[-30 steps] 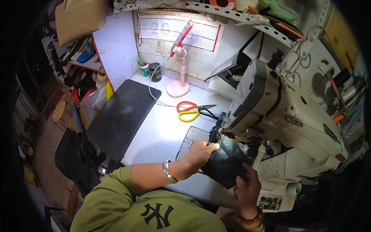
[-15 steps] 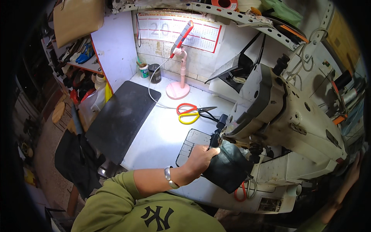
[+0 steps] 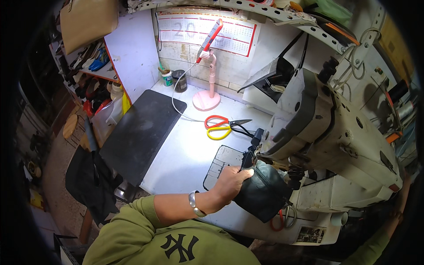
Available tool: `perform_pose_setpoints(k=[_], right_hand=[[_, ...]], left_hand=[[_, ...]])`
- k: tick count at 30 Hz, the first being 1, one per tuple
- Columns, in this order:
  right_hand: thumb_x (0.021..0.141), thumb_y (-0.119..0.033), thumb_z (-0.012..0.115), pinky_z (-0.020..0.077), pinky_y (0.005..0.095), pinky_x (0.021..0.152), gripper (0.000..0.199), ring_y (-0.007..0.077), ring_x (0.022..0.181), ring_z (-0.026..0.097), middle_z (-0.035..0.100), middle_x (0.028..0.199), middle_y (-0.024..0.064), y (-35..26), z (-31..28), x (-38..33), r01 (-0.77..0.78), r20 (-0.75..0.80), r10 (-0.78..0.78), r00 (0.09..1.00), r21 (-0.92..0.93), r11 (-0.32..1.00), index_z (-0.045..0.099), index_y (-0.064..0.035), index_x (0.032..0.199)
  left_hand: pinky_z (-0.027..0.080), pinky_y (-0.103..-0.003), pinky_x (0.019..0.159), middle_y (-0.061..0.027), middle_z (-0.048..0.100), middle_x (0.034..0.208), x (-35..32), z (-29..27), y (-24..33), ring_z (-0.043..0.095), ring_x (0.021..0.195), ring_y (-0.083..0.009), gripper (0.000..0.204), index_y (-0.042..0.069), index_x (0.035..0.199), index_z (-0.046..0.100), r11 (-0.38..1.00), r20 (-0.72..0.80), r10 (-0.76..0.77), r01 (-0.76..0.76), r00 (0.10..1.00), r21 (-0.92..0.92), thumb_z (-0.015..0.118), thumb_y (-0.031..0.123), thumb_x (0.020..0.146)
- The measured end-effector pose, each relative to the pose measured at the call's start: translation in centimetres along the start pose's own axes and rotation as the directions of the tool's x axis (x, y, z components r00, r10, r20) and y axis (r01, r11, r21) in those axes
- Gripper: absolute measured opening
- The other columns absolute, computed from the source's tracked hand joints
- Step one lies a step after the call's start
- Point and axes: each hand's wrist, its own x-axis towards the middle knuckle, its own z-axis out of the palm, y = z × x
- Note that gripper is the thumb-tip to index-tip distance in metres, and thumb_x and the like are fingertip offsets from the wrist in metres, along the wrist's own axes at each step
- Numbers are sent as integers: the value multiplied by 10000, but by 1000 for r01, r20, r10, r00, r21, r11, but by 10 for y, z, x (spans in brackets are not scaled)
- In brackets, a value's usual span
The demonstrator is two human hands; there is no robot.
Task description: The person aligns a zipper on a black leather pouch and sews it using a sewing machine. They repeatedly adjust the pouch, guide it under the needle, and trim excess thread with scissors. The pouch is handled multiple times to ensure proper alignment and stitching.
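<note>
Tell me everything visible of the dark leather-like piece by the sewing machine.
The dark leather-like piece looks smooth, faintly greenish and four-sided, with a slanting seam-like line. It sits by the head of the sewing machine, one corner pointing down the picture. The left hand grips its upper left edge, thumb on top.

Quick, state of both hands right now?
Left hand: closed, holding the dark leather-like piece.
Right hand: beside the sewing machine, dim and partly hidden; grip cannot be told.
</note>
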Motion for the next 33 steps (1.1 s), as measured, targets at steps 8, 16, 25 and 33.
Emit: perform_pose_setpoints(k=[8, 16, 25, 33], right_hand=[[1028, -317, 366, 382, 351, 1044, 466, 269, 1237, 516, 521, 1374, 154, -29, 29, -68, 45, -334, 41, 942, 244, 969, 519, -14, 1347], [1005, -374, 442, 401, 336, 1013, 543, 237, 1209, 521, 515, 1362, 139, -118, 58, -133, 14, -461, 201, 864, 423, 906, 438, 4, 1395], [990, -443, 453, 382, 445, 1046, 647, 338, 1307, 428, 389, 1466, 178, -188, 90, -185, 28, -200, 491, 848, 942, 335, 351, -9, 1458], [1018, -376, 411, 426, 392, 1005, 516, 271, 1270, 485, 420, 1457, 145, -102, 34, -90, 65, -422, 58, 905, 271, 960, 448, -38, 1406]], left_hand=[[508, -233, 620, -71, 678, 838, -4, 2, 6, 633, 681, -121, 207, -27, 945, 641, 999, -19, -17, 18, 1000, 45, 563, 163, 914], [520, -241, 638, -74, 678, 849, -2, 1, 3, 641, 693, -130, 207, -33, 977, 634, 1000, -22, -23, 23, 1000, 1, 562, 151, 913], [523, -240, 642, -75, 680, 844, -2, 0, 6, 642, 687, -130, 199, -38, 940, 648, 999, -8, -25, 25, 1000, 39, 564, 139, 904], [525, -245, 631, -86, 682, 849, -1, -2, 5, 649, 690, -139, 206, -48, 955, 634, 998, -10, -29, 30, 1000, 47, 561, 139, 908]])
